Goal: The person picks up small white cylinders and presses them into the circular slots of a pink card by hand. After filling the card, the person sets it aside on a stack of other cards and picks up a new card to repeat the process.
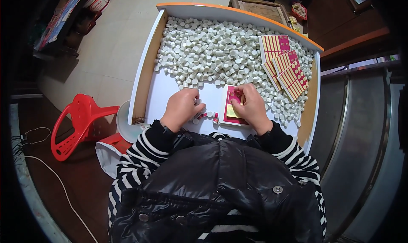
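Observation:
My left hand (182, 108) is curled, with a small white cylinder (197, 101) between its thumb and fingers. Just below it lie a few loose cylinders (215, 118), some with a magenta face or band. My right hand (251, 105) is closed in a pinch over a magenta and gold sticker sheet (231, 111). What its fingertips hold, if anything, is hidden. The sheet lies on a white-edged stack (224, 99). Beyond both hands, a deep heap of white cylinders (212, 49) fills the far part of the drawer-like tray (146, 60).
Several more sticker sheets (293, 80) rest on the heap at the right. Orange edging (238, 11) runs along the tray's far wall. A red plastic chair (80, 122) and a white bucket (124, 122) stand at the left. Grey panels (357, 115) are at the right.

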The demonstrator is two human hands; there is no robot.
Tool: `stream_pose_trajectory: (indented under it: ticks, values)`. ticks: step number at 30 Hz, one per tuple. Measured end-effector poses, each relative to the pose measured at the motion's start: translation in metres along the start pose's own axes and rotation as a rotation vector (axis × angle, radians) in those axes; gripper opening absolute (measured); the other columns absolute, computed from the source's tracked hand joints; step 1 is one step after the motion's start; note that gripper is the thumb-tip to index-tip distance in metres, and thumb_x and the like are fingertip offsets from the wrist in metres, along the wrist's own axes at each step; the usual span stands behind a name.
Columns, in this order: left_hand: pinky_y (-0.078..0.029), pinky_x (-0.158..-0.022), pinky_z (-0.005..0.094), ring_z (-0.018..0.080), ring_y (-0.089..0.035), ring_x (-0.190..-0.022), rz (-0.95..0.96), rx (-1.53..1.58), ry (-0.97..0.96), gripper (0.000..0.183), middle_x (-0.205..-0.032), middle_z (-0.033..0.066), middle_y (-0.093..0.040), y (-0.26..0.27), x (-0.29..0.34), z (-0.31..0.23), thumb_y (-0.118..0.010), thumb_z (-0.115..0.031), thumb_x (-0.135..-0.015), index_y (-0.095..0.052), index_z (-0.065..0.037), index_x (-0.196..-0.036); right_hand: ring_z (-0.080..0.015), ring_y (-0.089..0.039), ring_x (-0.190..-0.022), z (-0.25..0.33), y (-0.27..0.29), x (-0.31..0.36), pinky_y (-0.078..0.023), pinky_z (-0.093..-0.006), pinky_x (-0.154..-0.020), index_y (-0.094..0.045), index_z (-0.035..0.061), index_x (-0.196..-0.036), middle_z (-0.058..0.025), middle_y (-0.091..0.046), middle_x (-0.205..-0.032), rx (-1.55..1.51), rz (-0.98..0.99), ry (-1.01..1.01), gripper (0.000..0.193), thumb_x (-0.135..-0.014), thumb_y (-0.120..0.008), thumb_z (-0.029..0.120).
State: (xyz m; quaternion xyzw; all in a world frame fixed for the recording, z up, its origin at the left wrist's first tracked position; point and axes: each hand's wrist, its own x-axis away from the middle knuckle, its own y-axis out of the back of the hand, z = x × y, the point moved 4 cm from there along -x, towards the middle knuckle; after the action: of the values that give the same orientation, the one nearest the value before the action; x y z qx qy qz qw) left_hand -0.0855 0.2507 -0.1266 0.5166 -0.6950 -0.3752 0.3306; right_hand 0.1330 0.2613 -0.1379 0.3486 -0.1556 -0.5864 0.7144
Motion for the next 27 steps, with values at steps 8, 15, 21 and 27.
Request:
stream_pose_trajectory:
  ticks: [8, 15, 21, 27]
  values:
    - [-0.049, -0.067, 0.0397, 0.0313, -0.062, -0.076, 0.156, -0.076, -0.021, 0.017, -0.080, 0.0128, -0.064, 0.000, -0.002, 0.003, -0.067, -0.019, -0.077, -0.064, -0.004, -0.085, -0.0243, -0.059, -0.080, 0.000, 0.001, 0.001, -0.049, -0.0323, -0.070, -0.059, 0.0047, -0.096, -0.0097, -0.056, -0.088, -0.018, -0.003, -0.015, 0.028, -0.072, -0.070, 0.013]
    - [-0.049, -0.068, 0.0403, 0.0324, -0.062, -0.077, 0.164, -0.059, -0.076, 0.017, -0.080, 0.0131, -0.064, -0.009, -0.003, -0.010, -0.066, -0.019, -0.079, -0.062, -0.004, -0.088, -0.0240, -0.060, -0.081, -0.003, 0.012, 0.004, -0.049, -0.0324, -0.071, -0.061, 0.0042, -0.095, -0.0095, -0.056, -0.088, 0.051, 0.005, -0.019, 0.026, -0.072, -0.069, 0.014]
    - [-0.048, -0.068, 0.0405, 0.0326, -0.062, -0.078, 0.355, -0.018, -0.061, 0.019, -0.079, 0.0133, -0.064, -0.019, -0.019, -0.025, -0.065, -0.017, -0.079, -0.060, -0.005, -0.092, -0.0245, -0.060, -0.078, -0.008, 0.011, 0.004, -0.050, -0.0331, -0.070, -0.062, 0.0039, -0.093, -0.0096, -0.056, -0.087, 0.044, 0.009, -0.033, 0.024, -0.072, -0.069, 0.013]
    - [-0.048, -0.067, 0.0419, 0.0334, -0.062, -0.077, 0.281, 0.014, -0.133, 0.022, -0.080, 0.0135, -0.063, -0.022, -0.021, -0.031, -0.067, -0.018, -0.078, -0.059, -0.005, -0.094, -0.0252, -0.060, -0.076, -0.010, 0.008, 0.002, -0.050, -0.0339, -0.068, -0.062, 0.0041, -0.091, -0.0096, -0.056, -0.086, 0.041, 0.017, -0.070, 0.021, -0.073, -0.069, 0.013]
